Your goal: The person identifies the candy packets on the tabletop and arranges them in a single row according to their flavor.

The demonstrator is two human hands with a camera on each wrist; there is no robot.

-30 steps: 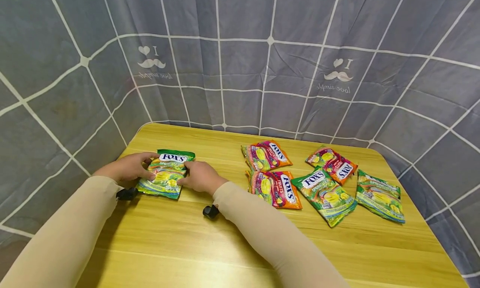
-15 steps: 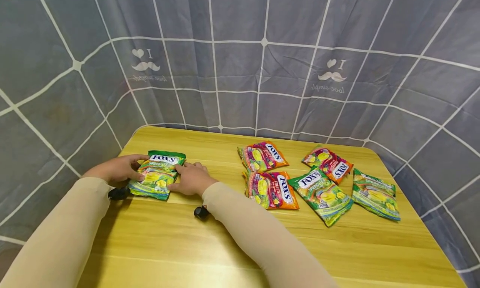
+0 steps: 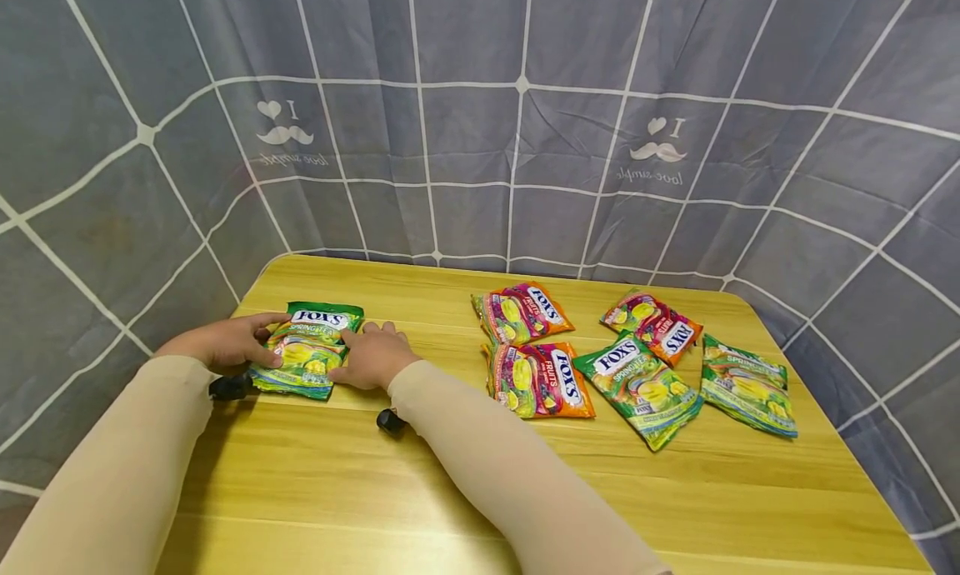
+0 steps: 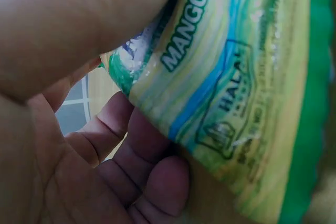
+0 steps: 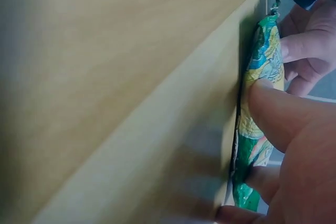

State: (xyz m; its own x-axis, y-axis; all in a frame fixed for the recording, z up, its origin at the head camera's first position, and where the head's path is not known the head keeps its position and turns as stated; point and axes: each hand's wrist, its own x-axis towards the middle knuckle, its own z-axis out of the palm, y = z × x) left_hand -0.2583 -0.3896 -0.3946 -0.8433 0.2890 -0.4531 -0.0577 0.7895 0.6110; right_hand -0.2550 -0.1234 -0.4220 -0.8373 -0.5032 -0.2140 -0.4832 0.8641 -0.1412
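A green Fox's Spring Tea candy bag (image 3: 303, 352) lies face up at the table's left side, its logo toward the back. My left hand (image 3: 228, 342) holds its left edge, thumb over the printed face. In the left wrist view the fingers (image 4: 163, 182) bend in at the bag's edge, beside "mango" lettering. On the other side, my right hand (image 3: 375, 357) touches the right edge with its thumb, the remaining fingers loosely spread. From the right wrist, the thumb (image 5: 270, 106) rests against the bag's side and another fingertip meets it lower down.
Two orange-and-pink Fox's Fruits bags (image 3: 522, 312) (image 3: 538, 381) lie mid-table. Further right are another Fruits bag (image 3: 652, 325) and two green Spring Tea bags (image 3: 641, 389) (image 3: 748, 387). A grey checked curtain (image 3: 480, 142) surrounds the wooden table (image 3: 315, 483).
The green bag has shifted slightly left, both hands moving with it. The right hand's fingers have spread out from the bag's upper right edge. The head view has turned a little.
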